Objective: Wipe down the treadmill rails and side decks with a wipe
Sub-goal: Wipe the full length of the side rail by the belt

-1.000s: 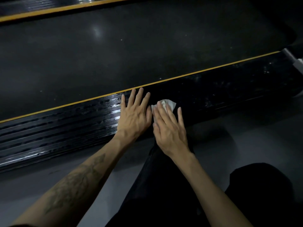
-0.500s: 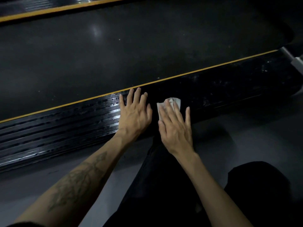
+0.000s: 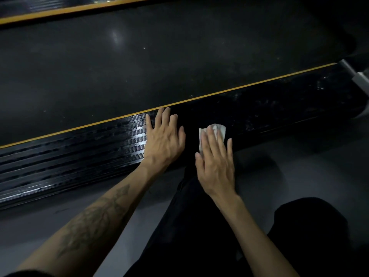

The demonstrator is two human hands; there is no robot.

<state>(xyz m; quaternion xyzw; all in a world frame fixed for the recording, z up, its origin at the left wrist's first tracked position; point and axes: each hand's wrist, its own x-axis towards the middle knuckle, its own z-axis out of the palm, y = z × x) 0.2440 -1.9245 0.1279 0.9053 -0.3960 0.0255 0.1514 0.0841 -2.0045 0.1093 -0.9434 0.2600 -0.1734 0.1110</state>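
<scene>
The near side deck [image 3: 79,156] of the treadmill is a black ribbed strip with a yellow line along its far edge, running from lower left to upper right. My left hand [image 3: 163,140] lies flat on it, fingers spread, holding nothing. Just to its right, my right hand [image 3: 215,162] presses a small white wipe [image 3: 218,127] flat against the deck; only the wipe's far end shows beyond the fingertips. The deck left of my hands glistens with wet streaks.
The dark treadmill belt [image 3: 159,56] lies beyond the deck, with the far side deck [image 3: 60,9] and its yellow line at the top. A grey end cap [image 3: 357,76] sits at the right. Grey floor [image 3: 299,166] and my dark-trousered knees [image 3: 199,226] are below.
My right hand has slid the wipe to the right along the deck, away from my left hand, opening a gap between them. The left hand has stayed flat in place.
</scene>
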